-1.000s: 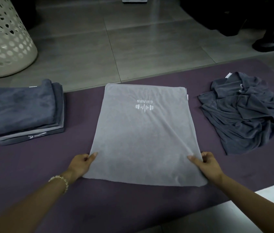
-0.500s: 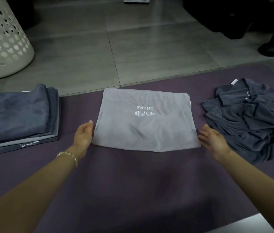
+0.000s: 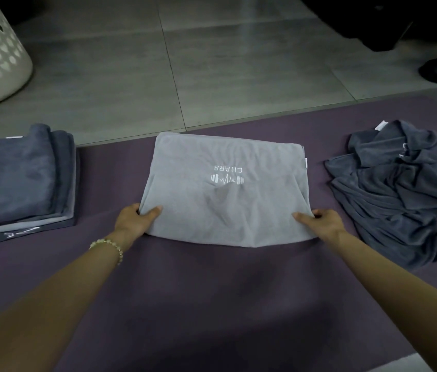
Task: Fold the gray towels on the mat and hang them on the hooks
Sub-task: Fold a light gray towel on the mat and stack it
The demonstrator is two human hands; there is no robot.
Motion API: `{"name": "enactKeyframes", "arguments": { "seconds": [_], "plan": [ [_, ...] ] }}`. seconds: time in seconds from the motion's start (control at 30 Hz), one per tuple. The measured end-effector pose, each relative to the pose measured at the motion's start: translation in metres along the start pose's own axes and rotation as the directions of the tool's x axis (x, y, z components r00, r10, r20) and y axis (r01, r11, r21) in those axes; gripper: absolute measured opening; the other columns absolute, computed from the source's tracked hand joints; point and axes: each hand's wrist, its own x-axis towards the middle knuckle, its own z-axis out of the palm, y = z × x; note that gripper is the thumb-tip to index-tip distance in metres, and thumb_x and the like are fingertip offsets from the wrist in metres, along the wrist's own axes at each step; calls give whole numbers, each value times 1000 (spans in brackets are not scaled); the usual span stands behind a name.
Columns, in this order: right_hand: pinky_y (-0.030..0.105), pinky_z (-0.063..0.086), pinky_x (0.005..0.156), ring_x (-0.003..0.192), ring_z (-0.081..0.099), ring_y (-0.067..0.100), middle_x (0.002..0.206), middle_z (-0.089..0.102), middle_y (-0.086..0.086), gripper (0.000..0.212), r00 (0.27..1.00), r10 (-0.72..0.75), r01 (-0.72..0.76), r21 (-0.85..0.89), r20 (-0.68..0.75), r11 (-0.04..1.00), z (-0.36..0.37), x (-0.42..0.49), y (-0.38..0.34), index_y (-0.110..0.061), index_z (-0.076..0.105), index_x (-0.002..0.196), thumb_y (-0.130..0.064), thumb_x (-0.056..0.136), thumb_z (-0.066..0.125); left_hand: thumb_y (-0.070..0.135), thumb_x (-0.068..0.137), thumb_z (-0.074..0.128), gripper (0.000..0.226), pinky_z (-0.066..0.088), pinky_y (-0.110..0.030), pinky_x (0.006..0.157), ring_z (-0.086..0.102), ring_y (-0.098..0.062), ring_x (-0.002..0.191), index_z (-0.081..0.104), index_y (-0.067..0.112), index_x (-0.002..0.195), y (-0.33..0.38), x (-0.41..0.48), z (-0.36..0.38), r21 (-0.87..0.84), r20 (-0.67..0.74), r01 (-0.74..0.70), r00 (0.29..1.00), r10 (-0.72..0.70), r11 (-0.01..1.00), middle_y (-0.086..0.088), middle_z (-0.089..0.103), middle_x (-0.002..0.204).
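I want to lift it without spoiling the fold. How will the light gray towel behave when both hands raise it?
Probably floppy: the light gray towel already wrinkles between the left hand and right hand, so its middle may sag. It looks thin, likely light. Its layers may slide apart unless pinched together.

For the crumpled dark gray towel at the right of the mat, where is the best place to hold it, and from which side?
Probably by the far corner with the white tag, which sits on top of the crumpled dark gray towel. It is the one edge clearly exposed; the rest is buried in folds. Come from above with the right hand, which is nearest.
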Motion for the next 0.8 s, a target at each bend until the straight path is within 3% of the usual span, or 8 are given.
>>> {"name": "enactKeyframes", "arguments": {
  "seconds": [0.07,0.2,0.27,0.37,0.43,0.57,0.7,0.8],
  "plan": [
    [31,43,69,78,56,20,82,60,1,30,999,-27,28,12,-20,1000,9,-1,-3,-8,60,83,-33,78,76,34,81,72,43,49,-35,88,60,-30,104,61,5,112,7,0,6,-62,-22,-7,1000,6,998,-12,65,112],
    [27,39,61,74,53,18,86,58,4,31,992,-93,100,78,-85,992,16,-7,-3,-7,52,88,-32,84,70,33,84,70,48,47,-32,83,60,-26,102,56,2,117,16,-3,11,-210,-10,-9,1000,7,978,-13,63,115],
    [26,41,67,78,55,17,88,59,3,25,989,-125,134,130,-78,982,13,-11,2,-7,55,91,-29,88,67,34,86,67,45,46,-31,82,59,-23,97,55,2,117,15,-6,7,-240,-21,-6,1000,1,971,-13,63,114],
    [17,43,61,73,57,7,83,61,-5,20,991,-134,136,189,-25,973,8,-25,16,-11,60,94,-30,90,64,35,91,61,41,49,-33,84,61,-25,98,60,2,115,4,-19,3,-307,34,37,999,-28,951,-12,65,112],
    [20,47,66,76,61,10,85,65,-2,22,992,-128,125,199,1,972,6,-35,31,-10,64,93,-31,89,65,37,91,59,36,50,-31,70,62,-22,85,65,5,107,-6,-35,4,-312,96,83,994,-56,947,-9,66,101],
    [29,48,74,81,65,18,89,69,4,26,992,-122,115,192,24,975,-6,-55,57,-8,68,93,-33,88,66,43,90,59,33,40,-19,38,53,-17,54,65,11,84,-24,-63,-12,-234,184,106,981,-63,967,-4,63,69],
    [28,47,74,81,65,17,89,70,2,21,991,-124,117,138,47,984,-11,-81,83,-14,68,89,-35,88,65,51,87,57,39,36,-18,38,51,-9,43,66,15,76,-41,-80,-39,-21,375,86,924,-72,996,5,60,52],
    [31,46,69,76,62,19,85,69,5,22,991,-127,125,28,52,992,-11,-90,95,-12,62,85,-34,87,66,52,90,54,37,49,-23,48,61,-12,65,63,16,81,-48,-82,-49,257,486,18,862,-145,966,2,64,70]
  ]
}}
